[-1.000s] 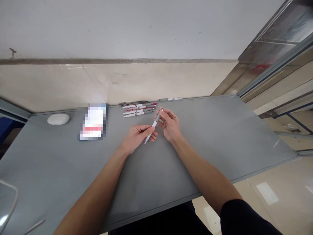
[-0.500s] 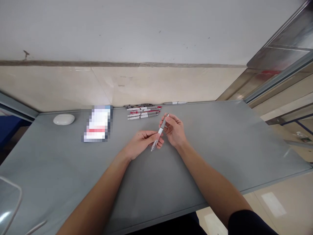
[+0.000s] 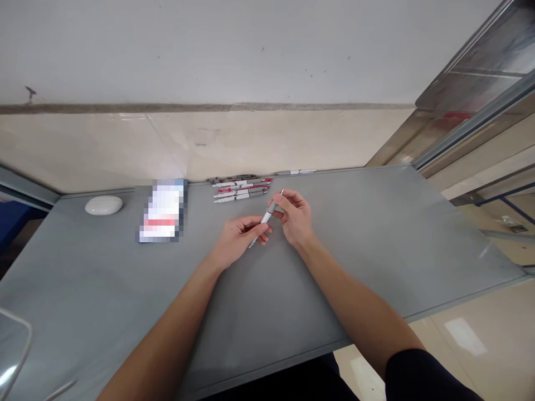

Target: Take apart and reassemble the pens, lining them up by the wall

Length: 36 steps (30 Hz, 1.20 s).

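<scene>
Between both hands I hold a white and grey pen [image 3: 266,216], slanted with its silver tip up and to the right. My left hand [image 3: 239,238] is closed around the lower, clear end, thumb on top. My right hand [image 3: 296,216] pinches the grey grip near the tip between thumb and fingers. Just beyond the hands, several white, grey and red pens [image 3: 241,195] lie side by side near the wall. A separate grey and white pen [image 3: 295,172] rests against the wall, farther right.
On the left of the grey table [image 3: 368,239] lie a white rounded mouse [image 3: 103,205] and a blurred-out flat phone-like object [image 3: 162,214]. A white cable [image 3: 25,351] curves at the lower left. The tiled wall [image 3: 251,139] bounds the table's far side.
The held pen has tilted a little flatter, and its lower end sits deeper in my left hand. The whole view has shifted slightly, moving things a bit to the left.
</scene>
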### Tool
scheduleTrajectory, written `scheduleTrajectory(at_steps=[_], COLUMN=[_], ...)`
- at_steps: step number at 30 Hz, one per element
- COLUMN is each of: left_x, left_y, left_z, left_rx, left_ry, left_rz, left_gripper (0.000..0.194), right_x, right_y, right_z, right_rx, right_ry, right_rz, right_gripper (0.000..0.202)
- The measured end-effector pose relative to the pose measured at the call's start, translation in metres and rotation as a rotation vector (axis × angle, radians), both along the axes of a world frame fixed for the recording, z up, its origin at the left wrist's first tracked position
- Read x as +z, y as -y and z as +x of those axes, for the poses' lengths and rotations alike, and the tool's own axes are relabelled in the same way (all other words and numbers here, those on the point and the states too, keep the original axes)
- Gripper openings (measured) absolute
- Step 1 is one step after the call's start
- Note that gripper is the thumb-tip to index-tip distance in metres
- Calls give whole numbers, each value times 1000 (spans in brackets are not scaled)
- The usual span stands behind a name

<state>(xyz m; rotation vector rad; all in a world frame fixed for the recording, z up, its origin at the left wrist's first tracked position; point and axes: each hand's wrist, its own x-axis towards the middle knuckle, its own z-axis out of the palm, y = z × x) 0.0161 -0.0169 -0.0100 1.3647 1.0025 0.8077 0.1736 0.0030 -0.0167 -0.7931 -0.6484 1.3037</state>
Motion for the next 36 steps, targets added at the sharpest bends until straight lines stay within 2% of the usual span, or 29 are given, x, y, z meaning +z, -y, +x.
scheduleTrajectory(at_steps=[4,6,11,16,21,27,33,36], left_x=[0,0,-1,-3,-3,-1,-2,-2], left_y=[0,0,-2,-4,-3,-2,-3,-4], left_z=[-1,-2,-2,-1,-1,-4,-3,-3], left_rx=[-74,-72,37,146,93,-24,107,97], left_ry=[51,75,27,18,-4,-21,-50,-47], left_rz=[-54,-83,-48,-3,54,49,16,23], left_gripper=[35,35,32,34,30,38,37,34], right_x=[0,0,0,1,1,2,2,3], right_y=[0,0,0,1,1,1,1,3], right_z=[1,1,0,-1,-2,-1,-2,-2], right_rx=[24,19,-50,-61,-68,-40,-44,-34], right_ry=[15,23,53,53,48,41,19,24], right_rz=[-21,-20,9,24,26,14,28,17], right_gripper=[20,22,24,24,24,23,25,24])
